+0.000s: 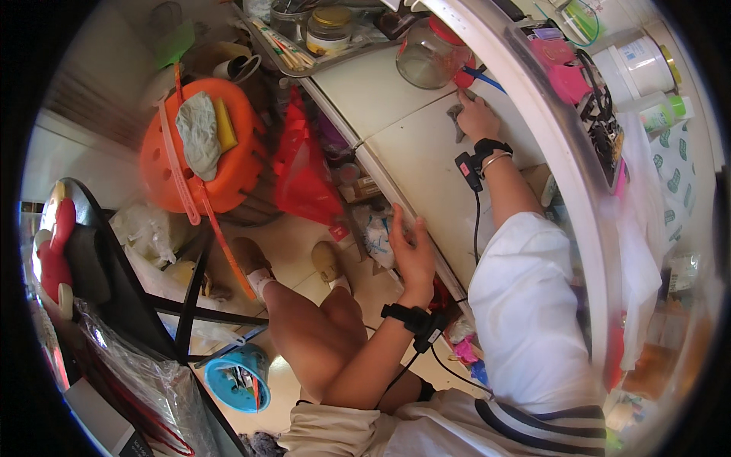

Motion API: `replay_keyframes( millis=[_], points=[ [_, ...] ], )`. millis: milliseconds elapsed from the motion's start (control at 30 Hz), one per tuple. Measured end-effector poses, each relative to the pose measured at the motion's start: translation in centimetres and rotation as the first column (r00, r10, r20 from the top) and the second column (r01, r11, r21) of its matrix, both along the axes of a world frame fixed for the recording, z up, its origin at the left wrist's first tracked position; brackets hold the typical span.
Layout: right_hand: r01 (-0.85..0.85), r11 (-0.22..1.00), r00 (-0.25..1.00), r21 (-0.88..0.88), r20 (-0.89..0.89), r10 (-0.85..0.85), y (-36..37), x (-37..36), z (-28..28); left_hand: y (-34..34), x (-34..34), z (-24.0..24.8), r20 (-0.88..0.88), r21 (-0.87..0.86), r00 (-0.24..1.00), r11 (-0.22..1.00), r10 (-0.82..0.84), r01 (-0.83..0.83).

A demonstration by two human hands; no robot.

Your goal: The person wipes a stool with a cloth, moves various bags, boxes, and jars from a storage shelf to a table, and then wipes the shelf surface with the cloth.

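Note:
My right hand (pixel 478 119) reaches out over a white tiled surface (pixel 415 148), its fingers closed on a small grey cloth (pixel 456 122) that touches the tiles. Just beyond it lies a clear glass jar (pixel 421 61) with a red lid. A thin blue stick (pixel 484 80) is beside the jar, near my fingertips. My left hand (pixel 413 255) hovers by the front edge of the tiled surface, fingers apart, with nothing in it. Both wrists wear black straps with cables.
A curved pale-edged shelf (pixel 560 122) crosses the right side, with containers beyond it. A metal tray (pixel 304 65) with a jar and sticks stands at the back. To the left are an orange plastic basket (pixel 164 183), a red bag (pixel 304 171) and a blue bin (pixel 221 373).

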State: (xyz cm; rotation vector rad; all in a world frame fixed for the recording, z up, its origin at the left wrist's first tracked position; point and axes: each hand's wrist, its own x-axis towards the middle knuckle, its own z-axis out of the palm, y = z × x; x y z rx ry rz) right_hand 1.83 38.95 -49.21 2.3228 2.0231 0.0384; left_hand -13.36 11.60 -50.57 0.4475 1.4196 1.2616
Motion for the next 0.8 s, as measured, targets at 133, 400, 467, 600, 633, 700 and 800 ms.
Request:
replay_keyframes(
  millis=[133, 400, 467, 600, 633, 700, 800],
  points=[
    [-0.028, 0.999, 0.999, 0.03, 0.026, 0.027, 0.2, 0.2, -1.5, -0.3, -0.1, 0.5, 0.036, -0.051, 0.999, 0.998, 0.027, -0.025],
    [-0.202, 0.965, 0.978, 0.168, -0.015, 0.208, -4.5, -0.5, -2.5, 0.0, 0.8, -0.8, -0.124, 0.052, 0.987, 0.994, 0.097, -0.092],
    [-0.251, 0.957, 0.964, 0.145, -0.058, 0.261, -6.1, -2.5, -1.8, 0.0, 0.8, -0.7, -0.146, 0.004, 0.986, 0.996, 0.085, -0.085],
    [-0.215, 0.974, 0.954, 0.068, -0.2, 0.225, -8.4, -6.3, 0.8, 0.0, 0.7, -1.2, -0.161, 0.058, 0.983, 0.995, 0.086, -0.077],
    [-0.222, 0.973, 0.952, 0.066, -0.2, 0.231, -8.4, -6.2, 0.9, 0.1, 0.8, -1.2, -0.164, 0.06, 0.983, 0.995, 0.087, -0.078],
    [-0.233, 0.97, 0.948, 0.064, -0.21, 0.241, -8.1, -6.5, 0.7, 0.1, 0.7, -1.5, -0.144, 0.107, 0.982, 0.989, 0.119, -0.104],
    [-0.267, 0.961, 0.958, 0.075, -0.09, 0.273, -6.5, -5.7, -0.1, 0.0, 1.1, -1.0, -0.086, 0.033, 0.993, 0.996, 0.086, -0.083]
  ],
)
